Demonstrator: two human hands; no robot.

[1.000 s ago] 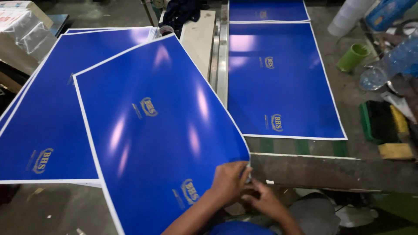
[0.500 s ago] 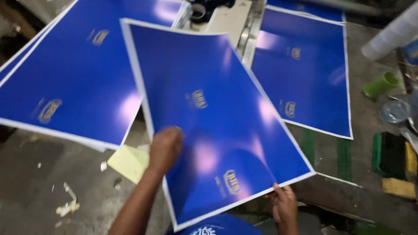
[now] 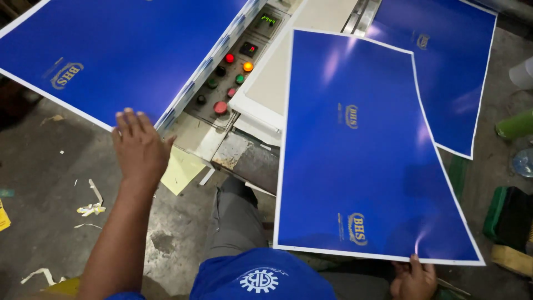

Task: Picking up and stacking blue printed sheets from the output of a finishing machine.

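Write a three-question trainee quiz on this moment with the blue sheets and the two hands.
1. True or false: the right hand holds the glossy blue sheet at its near edge.
2. What is the left hand nearest to? A) the green bottle B) the corner of the stack of blue sheets C) the round red button
3. Fill in: the control panel shows red, green and one lit ______ button.

Key: 1 true; 2 B; 3 orange.
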